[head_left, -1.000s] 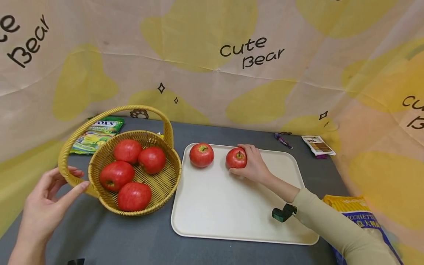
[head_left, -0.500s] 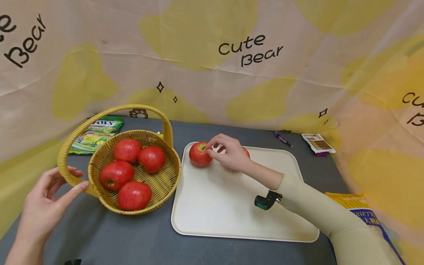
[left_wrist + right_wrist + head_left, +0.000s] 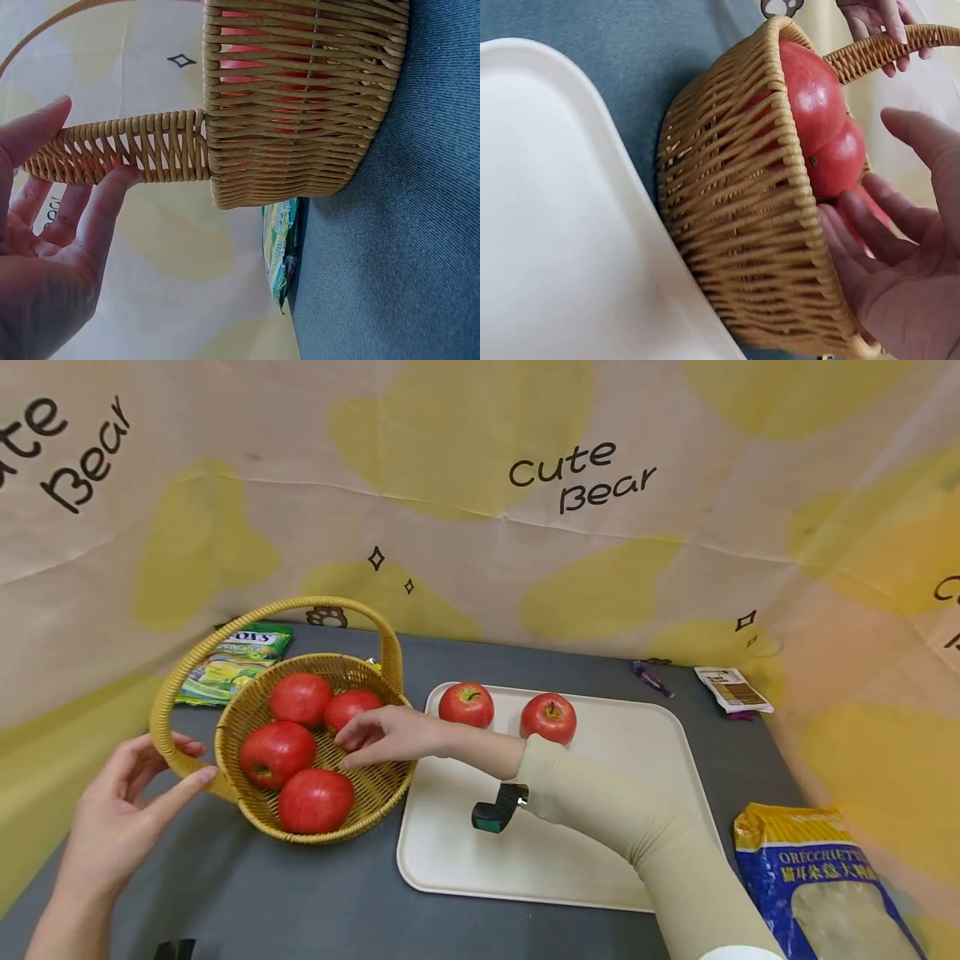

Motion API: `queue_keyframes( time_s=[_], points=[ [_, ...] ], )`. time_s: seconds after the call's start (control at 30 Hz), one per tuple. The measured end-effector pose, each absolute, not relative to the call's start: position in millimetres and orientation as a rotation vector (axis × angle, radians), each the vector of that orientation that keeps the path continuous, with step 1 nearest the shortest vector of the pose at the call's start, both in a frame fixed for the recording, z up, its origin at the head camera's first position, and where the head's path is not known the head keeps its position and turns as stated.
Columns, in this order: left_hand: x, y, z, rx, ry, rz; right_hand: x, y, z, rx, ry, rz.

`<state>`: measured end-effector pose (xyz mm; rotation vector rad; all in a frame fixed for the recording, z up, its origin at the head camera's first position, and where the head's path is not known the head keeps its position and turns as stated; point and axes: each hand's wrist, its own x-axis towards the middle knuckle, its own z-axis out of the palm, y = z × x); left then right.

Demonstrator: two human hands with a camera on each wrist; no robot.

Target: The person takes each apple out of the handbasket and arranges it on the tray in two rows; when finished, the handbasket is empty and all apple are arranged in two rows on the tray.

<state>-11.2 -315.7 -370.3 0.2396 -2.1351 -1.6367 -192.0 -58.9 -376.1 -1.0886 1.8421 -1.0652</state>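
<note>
A woven yellow basket [image 3: 375,785] holds several red apples [image 3: 277,752] at the table's left. My right hand [image 3: 367,739] reaches over its rim with fingers spread and holds nothing; its fingertips are beside the rear right apple [image 3: 352,706]. The right wrist view shows that hand [image 3: 900,255] just above the apples [image 3: 817,97]. My left hand [image 3: 191,762] rests with straight fingers against the basket's handle [image 3: 135,146]. On the cream tray [image 3: 645,752] two red apples [image 3: 467,704] [image 3: 548,717] stand side by side at the far edge.
A green candy packet [image 3: 228,660] lies behind the basket. A purple wrapper [image 3: 648,677] and a small brown-and-white packet [image 3: 731,689] lie at the back right. A blue and yellow pasta bag [image 3: 817,885] sits at the front right. Printed cloth walls surround the grey table [image 3: 300,902].
My right hand let go of the apple on the tray and moved left across the tray into the basket. The left hand stayed at the handle.
</note>
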Motion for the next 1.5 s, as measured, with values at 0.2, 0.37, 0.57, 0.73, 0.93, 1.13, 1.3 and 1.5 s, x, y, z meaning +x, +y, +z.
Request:
queue_keyframes(
  time_s=[0.2, 0.37, 0.57, 0.73, 0.93, 1.13, 1.3, 1.5],
  points=[
    [-13.0, -313.9, -370.1, 0.230, -2.152, -1.613, -186.3, -76.6, -383.6, -0.921, 1.717, -0.952],
    [-14.8, -312.5, -370.0, 0.160, -2.066, -1.702, -177.5, -86.7, -387.4, -0.922, 1.702, -0.831],
    [-16.6, -308.9, -370.9, 0.130, -2.012, -1.773, -167.9, -92.9, -393.6, -0.879, 1.711, -0.824],
    [-17.3, -307.4, -370.7, 0.166, -2.056, -1.732, -166.2, -92.0, -397.2, -0.975, 1.865, -0.780],
    [-17.0, -307.0, -370.8, 0.179, -2.068, -1.708, -166.2, -83.2, -393.3, -1.119, 2.056, -0.732],
    [-14.5, -309.1, -370.9, 0.194, -2.012, -1.767, -166.6, -59.8, -382.1, -1.101, 2.144, -0.916],
    [-11.1, -310.5, -369.1, 0.217, -2.009, -1.763, -167.3, -31.0, -371.1, -0.906, 2.113, -1.155],
    [-8.7, -311.1, -368.8, 0.244, -2.029, -1.741, -170.2, 11.3, -361.9, -0.567, 2.054, -1.341]
  ],
)
